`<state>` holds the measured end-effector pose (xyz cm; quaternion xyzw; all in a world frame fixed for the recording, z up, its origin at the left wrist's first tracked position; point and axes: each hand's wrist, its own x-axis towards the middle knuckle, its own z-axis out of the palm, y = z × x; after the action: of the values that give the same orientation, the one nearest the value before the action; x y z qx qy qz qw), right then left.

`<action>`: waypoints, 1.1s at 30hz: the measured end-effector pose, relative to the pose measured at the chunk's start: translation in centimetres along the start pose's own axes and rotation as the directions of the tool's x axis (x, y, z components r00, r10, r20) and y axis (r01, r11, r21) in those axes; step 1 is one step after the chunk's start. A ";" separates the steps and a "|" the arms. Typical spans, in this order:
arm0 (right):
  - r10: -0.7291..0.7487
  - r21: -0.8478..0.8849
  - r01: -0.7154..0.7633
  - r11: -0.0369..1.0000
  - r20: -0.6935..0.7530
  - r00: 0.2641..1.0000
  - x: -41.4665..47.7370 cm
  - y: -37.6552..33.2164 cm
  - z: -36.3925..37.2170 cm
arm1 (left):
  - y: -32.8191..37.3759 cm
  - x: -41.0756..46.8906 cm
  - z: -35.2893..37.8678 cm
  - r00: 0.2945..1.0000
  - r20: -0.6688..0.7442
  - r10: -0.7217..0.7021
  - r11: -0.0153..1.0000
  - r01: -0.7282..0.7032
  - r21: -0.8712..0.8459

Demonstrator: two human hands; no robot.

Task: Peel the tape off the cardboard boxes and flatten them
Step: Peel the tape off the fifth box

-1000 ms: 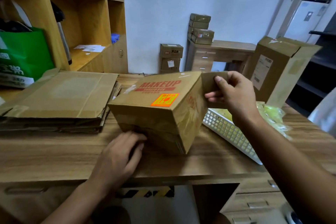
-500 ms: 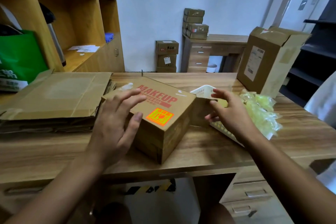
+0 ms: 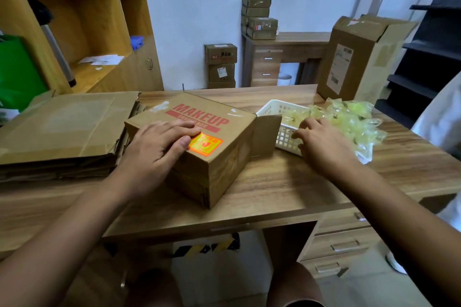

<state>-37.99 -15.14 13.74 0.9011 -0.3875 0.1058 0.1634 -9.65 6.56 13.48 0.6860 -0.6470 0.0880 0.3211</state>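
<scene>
Sitting on the worktop [image 3: 274, 182], the MAKEUP box [image 3: 199, 142] had the left hand [image 3: 154, 147] pressed flat and spread on its lid. Right of the box, a white basket [image 3: 287, 137] held crumpled tape [image 3: 349, 119]; the right hand [image 3: 321, 142] rested loosely open against it, fingertips hidden.
</scene>
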 end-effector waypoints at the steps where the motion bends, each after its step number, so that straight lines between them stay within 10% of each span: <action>1: 0.001 -0.021 -0.001 1.000 -0.005 1.000 0.3 0.2 0.2 | -0.1 0.0 0.0 1.000 -0.005 0.002 1.000 -0.002 0.001; 19: 0.206 -0.038 -0.203 0.978 0.260 0.943 7.7 -0.4 -0.6 | 0.7 0.4 1.1 1.000 -0.005 -0.025 0.996 0.025 0.085; 26: 0.164 0.184 -0.161 0.970 -0.002 0.986 8.2 -1.4 -0.9 | 1.1 0.6 0.9 0.999 0.011 -0.049 0.995 0.047 0.089; 33: 0.318 0.918 0.043 0.394 -0.180 0.931 0.9 -6.2 0.6 | 2.2 1.0 -0.1 0.998 0.063 -0.021 0.983 0.009 0.182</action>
<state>-32.79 -11.92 12.15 0.7760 -0.3082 0.4606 -0.3012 -11.51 5.89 14.78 0.7198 -0.6411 0.1220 0.2366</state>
